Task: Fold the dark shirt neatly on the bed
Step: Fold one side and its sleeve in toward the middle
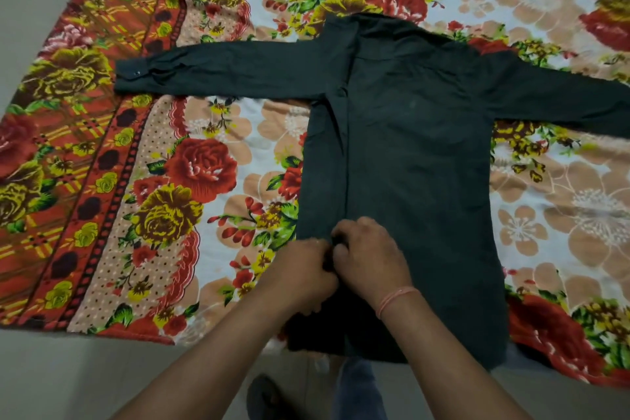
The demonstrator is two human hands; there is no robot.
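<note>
The dark shirt [409,147] lies front-up on the flowered bed [204,164]. Its collar [371,22] is at the end far from you. One sleeve [221,68] stretches out to the left of the front strip [344,153], and the other runs off to its right. Your left hand [300,269] and right hand [368,256] meet on that strip, low down near the hem, touching each other. Both hands have their fingers curled in, pinching the cloth there. What sits between the fingertips is hidden, so I cannot tell whether it is a button. My guess is that you are closing or lining up the front before any fold.

To do this well, overlap the two front edges evenly so the strip runs straight from hem to collar. Above your hands it shows a slight kink, about level with the sleeves. Draw the cloth gently toward yourself to take out the slack, then smooth flat the panel right of the strip. The hem below the strip seems to reach past the bed's near edge. Slide the shirt further onto the bed, or later folds may drag crooked.
</note>
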